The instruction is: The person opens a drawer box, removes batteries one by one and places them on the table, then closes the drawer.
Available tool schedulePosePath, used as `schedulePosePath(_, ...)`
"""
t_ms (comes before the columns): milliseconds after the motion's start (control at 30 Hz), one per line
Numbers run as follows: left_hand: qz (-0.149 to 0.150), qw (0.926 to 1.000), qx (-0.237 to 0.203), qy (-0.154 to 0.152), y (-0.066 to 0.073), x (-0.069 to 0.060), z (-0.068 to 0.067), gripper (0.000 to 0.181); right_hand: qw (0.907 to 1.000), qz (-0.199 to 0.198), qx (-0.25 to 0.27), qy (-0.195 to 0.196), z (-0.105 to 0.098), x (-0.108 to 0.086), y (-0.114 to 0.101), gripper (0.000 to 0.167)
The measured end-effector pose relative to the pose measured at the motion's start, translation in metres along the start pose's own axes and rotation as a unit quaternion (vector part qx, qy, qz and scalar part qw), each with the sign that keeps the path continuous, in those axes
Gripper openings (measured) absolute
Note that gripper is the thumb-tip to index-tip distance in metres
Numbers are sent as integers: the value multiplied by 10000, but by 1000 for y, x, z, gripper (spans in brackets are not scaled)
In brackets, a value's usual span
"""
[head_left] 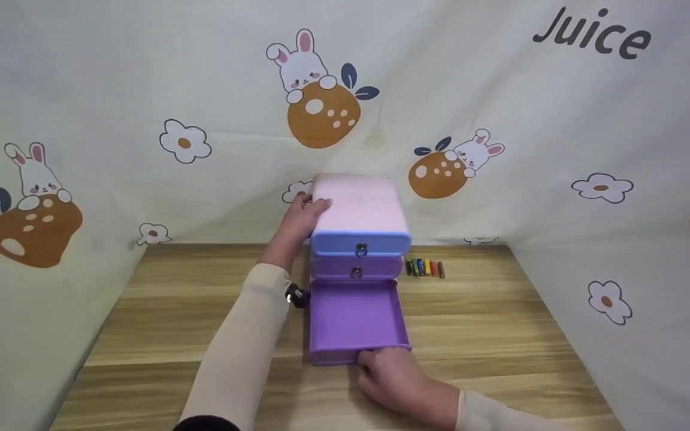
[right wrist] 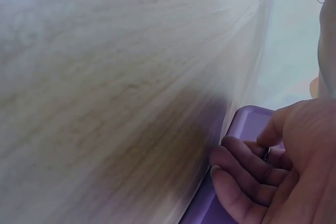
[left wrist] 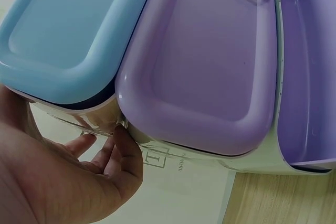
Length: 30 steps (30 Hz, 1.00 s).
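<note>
A small drawer cabinet [head_left: 360, 203] with a pale pink top stands at the back of the table. Its blue top drawer [head_left: 336, 244] and purple middle drawer [head_left: 330, 267] are closed. The purple bottom drawer [head_left: 357, 317] is pulled out, with nothing inside it. My left hand [head_left: 300, 218] holds the cabinet's upper left side, thumb by the top edge; its bent fingers [left wrist: 126, 153] touch the side in the left wrist view. At the bottom drawer's front, my right hand [head_left: 396, 380] pinches the small ring pull [right wrist: 266, 153], mostly hidden by the fingers.
Several small coloured batteries [head_left: 424, 267] lie in a row right of the cabinet. The wood-grain table [head_left: 189, 299] extends on both sides. A printed cloth [head_left: 231, 173] hangs directly behind and along the sides.
</note>
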<state>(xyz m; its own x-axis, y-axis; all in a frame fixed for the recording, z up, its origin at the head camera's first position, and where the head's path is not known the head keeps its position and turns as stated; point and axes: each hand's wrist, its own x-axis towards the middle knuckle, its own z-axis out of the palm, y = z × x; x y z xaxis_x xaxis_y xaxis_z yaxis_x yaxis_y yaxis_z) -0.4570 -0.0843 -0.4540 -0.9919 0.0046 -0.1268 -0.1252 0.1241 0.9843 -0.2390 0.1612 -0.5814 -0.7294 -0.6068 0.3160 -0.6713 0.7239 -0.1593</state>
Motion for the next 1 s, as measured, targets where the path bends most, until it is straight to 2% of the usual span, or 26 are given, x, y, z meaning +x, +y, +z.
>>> schedulePosePath(167, -33, 10000, 15, 7, -1, 0, 0, 88, 9992, 154, 256, -265, -5, 2, -1, 27)
schedulePosePath(433, 64, 10000, -56, 23, 0, -1, 0, 86, 9991, 151, 331, -221, -11, 6, 0, 25)
schedulePosePath(833, -2, 9999, 103, 68, 0, 2, 0, 85, 9973, 374, 555, -308, -14, 8, 0, 25)
schedulePosePath(1000, -21, 9999, 131, 62, 2, 1, 0, 85, 9978, 414, 461, -252, -13, 11, 3, 25)
